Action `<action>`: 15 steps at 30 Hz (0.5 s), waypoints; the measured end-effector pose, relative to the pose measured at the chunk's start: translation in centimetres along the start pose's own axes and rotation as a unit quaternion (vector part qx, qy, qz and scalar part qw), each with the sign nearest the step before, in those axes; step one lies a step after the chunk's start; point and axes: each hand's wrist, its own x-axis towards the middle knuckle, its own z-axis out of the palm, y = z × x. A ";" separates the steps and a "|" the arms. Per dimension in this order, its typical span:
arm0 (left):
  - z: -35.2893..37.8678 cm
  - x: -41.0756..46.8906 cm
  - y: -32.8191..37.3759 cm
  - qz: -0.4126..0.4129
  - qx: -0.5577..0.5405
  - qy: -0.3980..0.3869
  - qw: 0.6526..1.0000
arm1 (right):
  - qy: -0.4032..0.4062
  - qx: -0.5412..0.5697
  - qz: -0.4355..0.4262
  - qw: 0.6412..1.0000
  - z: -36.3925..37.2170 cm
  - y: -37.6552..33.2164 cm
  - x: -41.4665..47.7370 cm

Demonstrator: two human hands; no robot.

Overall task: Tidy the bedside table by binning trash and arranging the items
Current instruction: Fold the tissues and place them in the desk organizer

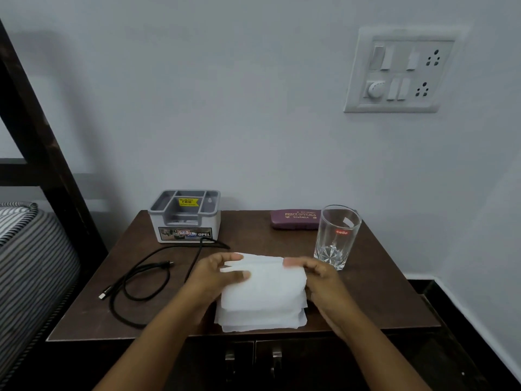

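A stack of white tissues (262,300) lies near the front edge of the dark wooden bedside table (375,292). My left hand (214,275) holds the stack's left side, thumb on top and fingers curled round its far edge. My right hand (318,280) pinches the far right corner of the tissues. A grey plastic organiser (184,217) with empty compartments stands at the back left. A black cable (141,280) lies coiled on the left of the table. A maroon spectacle case (296,219) lies at the back, and a clear drinking glass (337,235) stands to its right.
A wall runs right behind the table, with a switchboard (397,71) high on the right. A striped mattress (31,249) and a dark bed frame (36,131) stand to the left. Two cabinet door handles (253,359) show below the table's front edge.
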 end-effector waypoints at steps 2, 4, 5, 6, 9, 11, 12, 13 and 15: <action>-0.1 -1.0 1.5 0.014 -0.079 -0.016 0.997 | -0.026 0.177 0.041 0.983 0.2 -1.3 -0.9; -0.2 -2.2 2.7 0.034 -0.131 -0.011 0.991 | -0.070 0.289 0.100 0.949 0.8 -2.3 -2.0; -0.2 -2.8 3.0 0.046 -0.150 0.001 0.988 | -0.088 0.306 0.117 0.941 1.4 -2.6 -2.5; -0.1 -3.3 3.0 0.054 -0.168 0.022 0.984 | -0.100 0.315 0.126 0.935 2.3 -2.9 -3.0; 0.3 -4.9 2.1 0.056 -0.213 0.084 0.972 | -0.077 0.318 0.112 0.938 5.4 -3.1 -3.9; 0.4 -5.9 1.1 0.046 -0.221 0.089 0.970 | -0.009 0.292 0.091 0.952 6.8 -3.0 -3.9; 0.2 -6.2 0.7 0.040 -0.221 0.078 0.971 | 0.009 0.270 0.081 0.959 7.2 -3.0 -3.9; -0.2 -6.4 0.4 0.035 -0.219 0.061 0.973 | 0.007 0.249 0.068 0.966 7.3 -3.1 -3.9; -1.3 -6.7 0.5 0.030 -0.193 0.015 0.981 | -0.049 0.194 0.034 0.979 7.2 -3.6 -3.8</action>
